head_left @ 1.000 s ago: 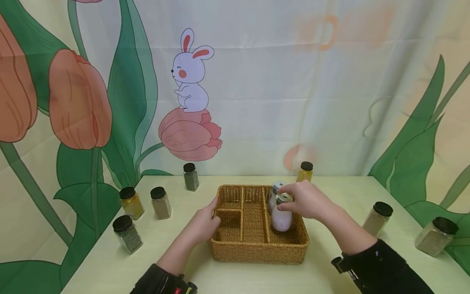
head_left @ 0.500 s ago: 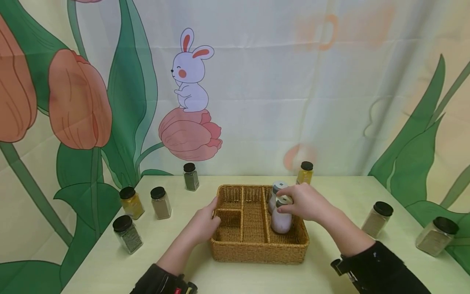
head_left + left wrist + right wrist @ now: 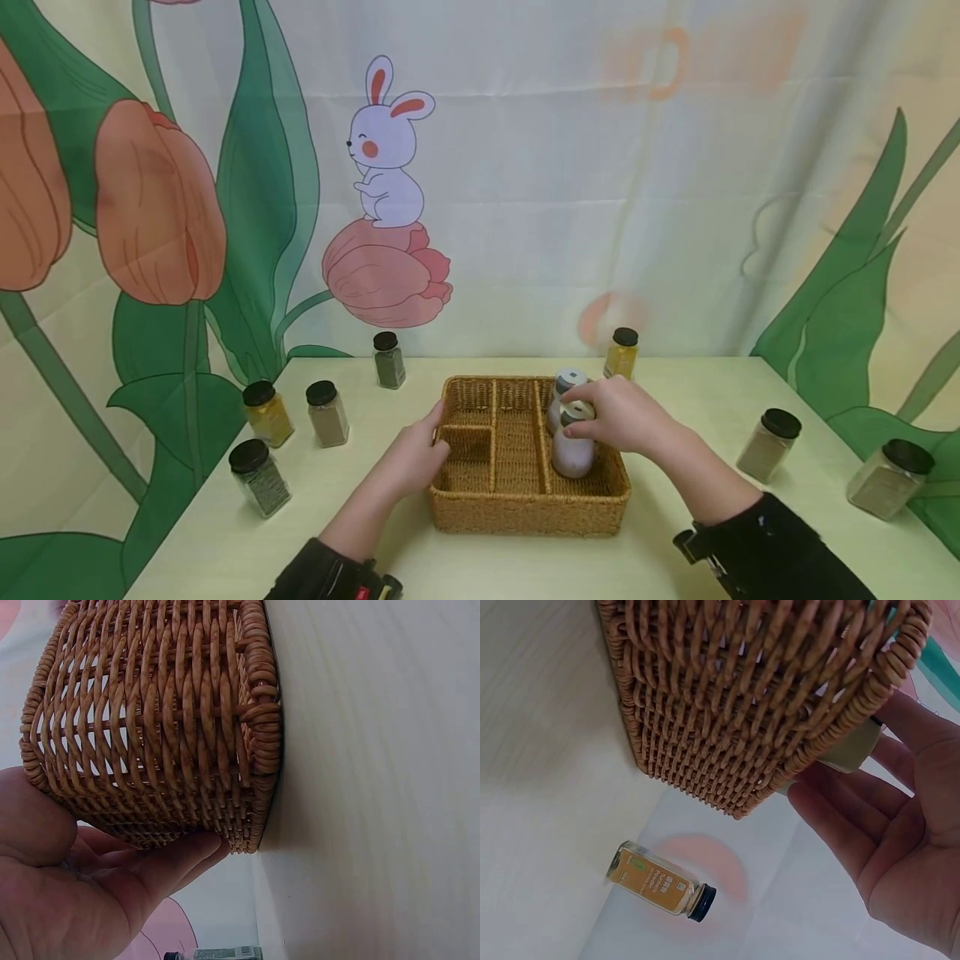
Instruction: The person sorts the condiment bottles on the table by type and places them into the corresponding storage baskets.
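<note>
A woven basket [image 3: 528,515] with several compartments stands on the table in the head view. My left hand [image 3: 412,454] grips its left wall, the thumb at the rim and the fingers along the outer side [image 3: 150,727] in the left wrist view. With my right hand [image 3: 630,417] I pinch the top of a shaker jar [image 3: 573,457] of pale contents, upright in the right compartment. Just behind it is a second grey-capped jar [image 3: 567,382]. In the right wrist view, the basket wall [image 3: 727,697] hides most of the held jar.
Black-capped spice jars surround the basket: a dark green one [image 3: 390,367], a yellow one [image 3: 267,419], a beige one [image 3: 328,419] and a dark one [image 3: 262,481] at left. A turmeric jar [image 3: 656,883] stands behind, two beige jars [image 3: 768,450] at right. A printed curtain [image 3: 525,208] hangs behind the table.
The shaker jar in my right hand has sunk very slightly within the right compartment. My left hand and the basket have stayed in place.
</note>
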`<state>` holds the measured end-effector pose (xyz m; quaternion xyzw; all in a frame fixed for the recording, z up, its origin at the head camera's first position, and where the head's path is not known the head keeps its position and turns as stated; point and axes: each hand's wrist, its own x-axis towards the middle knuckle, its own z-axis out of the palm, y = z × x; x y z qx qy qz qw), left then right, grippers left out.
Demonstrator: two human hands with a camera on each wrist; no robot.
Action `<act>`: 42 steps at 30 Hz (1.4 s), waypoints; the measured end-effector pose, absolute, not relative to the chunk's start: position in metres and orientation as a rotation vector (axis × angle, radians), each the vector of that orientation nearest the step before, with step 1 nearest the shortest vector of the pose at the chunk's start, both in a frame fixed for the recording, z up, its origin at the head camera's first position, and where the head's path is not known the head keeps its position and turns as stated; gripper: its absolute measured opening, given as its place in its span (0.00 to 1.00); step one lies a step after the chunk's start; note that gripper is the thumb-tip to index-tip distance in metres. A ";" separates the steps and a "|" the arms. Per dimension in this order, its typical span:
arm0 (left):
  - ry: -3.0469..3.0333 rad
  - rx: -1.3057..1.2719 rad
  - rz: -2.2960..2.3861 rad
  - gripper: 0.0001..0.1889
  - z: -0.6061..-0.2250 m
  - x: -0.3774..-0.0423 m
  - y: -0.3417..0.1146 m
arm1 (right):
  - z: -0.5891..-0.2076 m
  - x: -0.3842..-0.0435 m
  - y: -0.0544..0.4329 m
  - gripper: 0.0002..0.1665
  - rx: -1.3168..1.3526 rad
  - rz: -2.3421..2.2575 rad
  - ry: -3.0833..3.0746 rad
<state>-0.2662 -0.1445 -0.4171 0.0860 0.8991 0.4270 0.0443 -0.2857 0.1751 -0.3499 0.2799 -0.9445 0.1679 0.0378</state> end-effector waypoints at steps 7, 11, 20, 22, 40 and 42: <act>2.757 0.249 1.300 0.38 -0.418 -0.267 -0.146 | -0.352 -0.285 0.175 0.26 0.824 0.503 -2.910; 2.767 0.254 1.293 0.38 -0.419 -0.268 -0.147 | -0.354 -0.284 0.174 0.27 0.820 0.490 -2.903; 2.767 0.264 1.290 0.38 -0.419 -0.268 -0.146 | -0.354 -0.281 0.175 0.27 0.798 0.504 -2.911; 2.763 0.266 1.288 0.38 -0.419 -0.267 -0.145 | -0.354 -0.280 0.176 0.27 0.797 0.505 -2.916; 2.734 0.269 1.309 0.38 -0.419 -0.269 -0.145 | -0.342 -0.273 0.183 0.26 0.828 0.529 -2.889; 2.732 0.272 1.302 0.38 -0.419 -0.269 -0.145 | -0.339 -0.272 0.186 0.27 0.829 0.536 -2.871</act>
